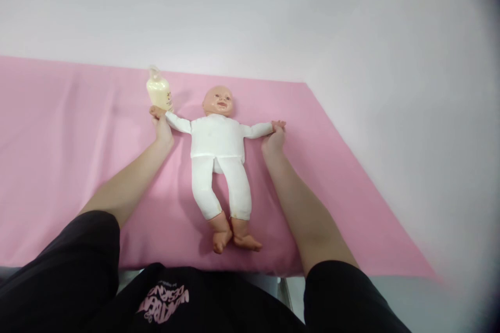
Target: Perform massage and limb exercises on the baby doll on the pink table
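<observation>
A baby doll (219,140) in white clothes lies on its back on a pink cloth (70,130), arms spread wide, bare feet toward me. My left hand (161,126) grips the doll's hand on the left side. My right hand (274,138) grips the doll's other hand on the right. A feeding bottle (158,91) with cream-coloured liquid stands just beyond my left hand, next to the doll's head.
The pink cloth covers a table whose front edge (273,273) runs near my body. A pale wall (351,21) rises behind and to the right. My black sleeves and shirt fill the bottom of the view.
</observation>
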A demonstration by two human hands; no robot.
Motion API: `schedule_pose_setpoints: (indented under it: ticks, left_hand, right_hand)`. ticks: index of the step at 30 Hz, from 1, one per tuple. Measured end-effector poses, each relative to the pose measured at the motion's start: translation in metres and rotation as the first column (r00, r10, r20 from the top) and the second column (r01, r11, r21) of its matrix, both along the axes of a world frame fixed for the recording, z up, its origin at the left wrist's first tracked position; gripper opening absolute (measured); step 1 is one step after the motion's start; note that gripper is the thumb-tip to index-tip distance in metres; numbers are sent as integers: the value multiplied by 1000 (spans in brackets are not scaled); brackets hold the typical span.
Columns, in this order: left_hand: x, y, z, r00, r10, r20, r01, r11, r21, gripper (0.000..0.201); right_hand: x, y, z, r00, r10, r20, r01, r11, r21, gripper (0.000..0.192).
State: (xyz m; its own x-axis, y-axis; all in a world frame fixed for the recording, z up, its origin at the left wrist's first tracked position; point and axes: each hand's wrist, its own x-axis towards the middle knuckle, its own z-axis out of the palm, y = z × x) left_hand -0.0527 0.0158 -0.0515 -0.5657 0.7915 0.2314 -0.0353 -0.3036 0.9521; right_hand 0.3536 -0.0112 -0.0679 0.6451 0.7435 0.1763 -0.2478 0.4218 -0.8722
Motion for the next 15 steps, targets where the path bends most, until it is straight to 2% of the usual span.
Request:
schedule_pose_setpoints:
  ticks: [6, 11, 13, 15]
  left_hand:
    - [2, 0, 0, 999, 31, -13, -31, 999, 16, 41]
    - [4, -5, 3, 971, -30, -239, 57, 993, 108, 41]
    - [6, -11, 8, 968, -29, -249, 59, 992, 115, 44]
    - [9, -20, 14, 962, -88, -257, 124, 984, 130, 49]
  right_hand:
    - [-1, -2, 1, 994, -63, -91, 61, 998, -24, 34]
    - [-4, -10, 5, 999, -29, 40, 31, 999, -34, 42]
    - [-8, -16, 11, 998, -32, 59, 33, 999, -24, 53]
    - [-17, -24, 22, 991, -7, 136, 3, 1000, 30, 62]
